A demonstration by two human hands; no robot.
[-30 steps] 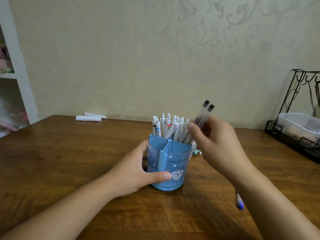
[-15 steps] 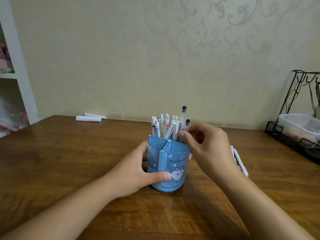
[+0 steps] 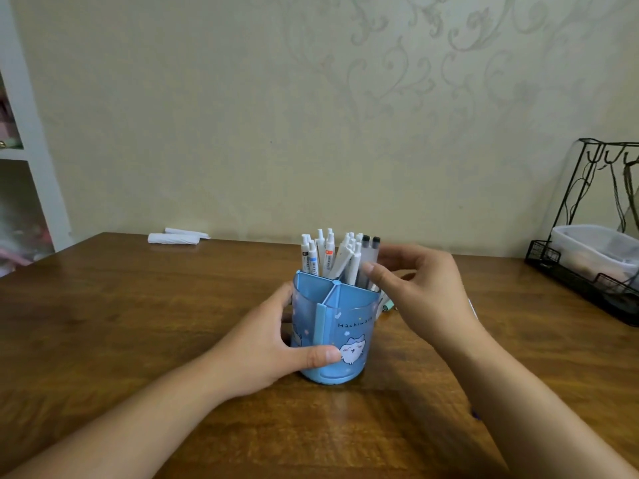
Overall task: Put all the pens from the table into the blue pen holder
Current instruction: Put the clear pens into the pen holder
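Note:
The blue pen holder [image 3: 347,328] stands upright on the wooden table [image 3: 138,323]. My left hand [image 3: 273,344] wraps its left side, thumb across the front. Several white pens [image 3: 328,257] stand in its back compartment, with two black-capped pens [image 3: 370,248] at their right. My right hand [image 3: 422,288] hovers beside the rim with fingers spread, thumb tip touching the black-capped pens. A green-tipped pen [image 3: 388,304] lies on the table behind the holder. A sliver of a white pen [image 3: 473,309] and a blue pen tip [image 3: 476,414] peek out from behind my right forearm.
Two white paper rolls [image 3: 174,238] lie at the far edge by the wall. A black wire rack [image 3: 587,292] holding a clear plastic box [image 3: 594,250] stands at the right. A white shelf unit [image 3: 31,160] stands at the left.
The two black-capped pens went from tilted in my right hand down into the holder and now stand upright. My right hand's fingers have spread. The left hand kept its grip.

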